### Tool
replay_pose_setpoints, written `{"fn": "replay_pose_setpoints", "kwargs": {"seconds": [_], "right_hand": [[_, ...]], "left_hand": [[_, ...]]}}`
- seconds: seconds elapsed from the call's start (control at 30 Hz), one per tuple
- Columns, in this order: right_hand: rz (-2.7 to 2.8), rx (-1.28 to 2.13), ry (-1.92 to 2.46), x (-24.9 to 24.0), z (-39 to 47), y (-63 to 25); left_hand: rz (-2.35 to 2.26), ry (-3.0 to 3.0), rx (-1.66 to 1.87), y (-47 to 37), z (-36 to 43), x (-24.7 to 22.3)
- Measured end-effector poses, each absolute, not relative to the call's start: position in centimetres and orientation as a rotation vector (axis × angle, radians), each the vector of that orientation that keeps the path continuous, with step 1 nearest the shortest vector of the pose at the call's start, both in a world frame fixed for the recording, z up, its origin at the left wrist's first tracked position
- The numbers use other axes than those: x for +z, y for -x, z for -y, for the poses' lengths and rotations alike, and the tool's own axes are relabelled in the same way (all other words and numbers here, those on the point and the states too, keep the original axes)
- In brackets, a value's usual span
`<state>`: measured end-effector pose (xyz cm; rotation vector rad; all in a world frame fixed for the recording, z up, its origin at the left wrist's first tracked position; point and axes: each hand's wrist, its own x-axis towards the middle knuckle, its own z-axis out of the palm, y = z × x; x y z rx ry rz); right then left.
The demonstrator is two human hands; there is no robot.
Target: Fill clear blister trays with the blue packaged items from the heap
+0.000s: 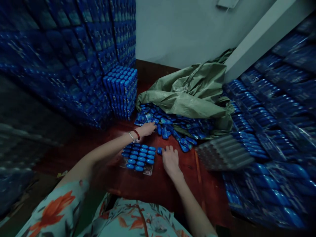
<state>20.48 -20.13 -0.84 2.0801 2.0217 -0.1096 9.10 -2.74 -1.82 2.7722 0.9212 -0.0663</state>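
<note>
My left hand, with red and silvery bracelets at its wrist, reaches to the near edge of a loose pile of blue packs. Its fingers are closed at a blue pack, though the grip itself is too small to make out. My right hand has its fingertips on a single blue pack on the red table. Between my arms, several blue packs stand in rows in a clear tray, whose near right corner shows bare cells.
A green sack lies behind the pile. Stacked blue packs rise at the left and right. Nested clear trays rest on the red table at the right. A pale wall stands behind.
</note>
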Motion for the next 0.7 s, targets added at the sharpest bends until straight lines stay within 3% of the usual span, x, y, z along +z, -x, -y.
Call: {"fn": "replay_pose_setpoints", "kwargs": {"seconds": [0.23,0.43,0.57,0.7], "right_hand": [[-1.998,-0.207,-2.065,-1.4,25.6,-20.7],[-2.094,-0.495,-2.226,-1.9,26.2,-22.0],[-2.188,-0.672,-2.235,-2.4,25.9,-23.3],[-2.225,-0.780,-2.290,-2.7,25.7,-23.6]], "left_hand": [[-0.935,-2.732,-0.188,-11.8,1.3,-2.3],[-0.832,-2.661,-0.329,-9.3,1.3,-2.2],[-0.828,-2.641,-0.137,-4.7,2.3,-2.1],[-0.882,-2.538,0.272,1.5,4.1,-1.6]]}}
